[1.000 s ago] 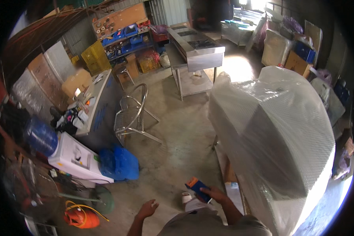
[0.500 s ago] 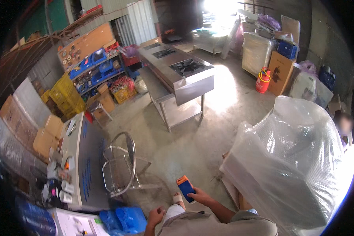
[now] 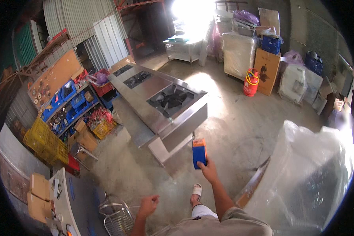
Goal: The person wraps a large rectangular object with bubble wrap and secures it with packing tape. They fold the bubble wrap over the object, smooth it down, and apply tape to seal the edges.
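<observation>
In my right hand is a small blue box with an orange end, its long side upright. My fingers wrap its lower right side and the thumb lies across its face. The box is just off the near end of a stainless steel stove with black burners, apart from it as far as I can tell. My left hand hangs lower left, fingers loosely bent and apart, nothing visible in them. Nearest to it is a metal chair, partly cut off by the lower edge.
Bubble-wrapped goods stand close at my right. A red gas cylinder and a tall carton are farther back. Shelves with blue bins, yellow crates and a desk line the left. Another person is at the far right.
I have come closer to the stove, and the chair and desk have slid down and left in view. My right hand has raised the blue box, still held.
</observation>
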Motion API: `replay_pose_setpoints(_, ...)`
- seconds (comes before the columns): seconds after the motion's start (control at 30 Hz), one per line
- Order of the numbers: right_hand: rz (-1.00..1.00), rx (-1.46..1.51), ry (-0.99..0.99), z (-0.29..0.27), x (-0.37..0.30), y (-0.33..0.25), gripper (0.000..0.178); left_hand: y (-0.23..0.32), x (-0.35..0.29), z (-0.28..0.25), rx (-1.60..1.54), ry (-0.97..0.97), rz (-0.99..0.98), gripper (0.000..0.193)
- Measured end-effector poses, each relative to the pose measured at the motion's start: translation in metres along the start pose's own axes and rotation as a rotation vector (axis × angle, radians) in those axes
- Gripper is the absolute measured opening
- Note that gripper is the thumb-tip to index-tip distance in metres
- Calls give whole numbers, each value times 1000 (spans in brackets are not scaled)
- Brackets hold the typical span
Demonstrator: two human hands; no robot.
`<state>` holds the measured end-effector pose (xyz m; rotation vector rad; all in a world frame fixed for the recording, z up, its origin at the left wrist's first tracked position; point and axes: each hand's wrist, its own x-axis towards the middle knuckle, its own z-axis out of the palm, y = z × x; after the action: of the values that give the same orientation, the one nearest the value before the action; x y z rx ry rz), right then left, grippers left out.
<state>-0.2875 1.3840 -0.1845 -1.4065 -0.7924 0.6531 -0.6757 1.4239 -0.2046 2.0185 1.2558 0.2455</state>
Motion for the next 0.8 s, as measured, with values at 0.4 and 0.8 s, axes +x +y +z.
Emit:
replay_pose_setpoints(0.4,-471,-1050,-325,54,436,-61,31,139,250,61,-80,-425,161,49)
replay_pose_setpoints(0.8,-811,-654,-72,9,412,-72,37,289,502,145,212,-1042,512,40)
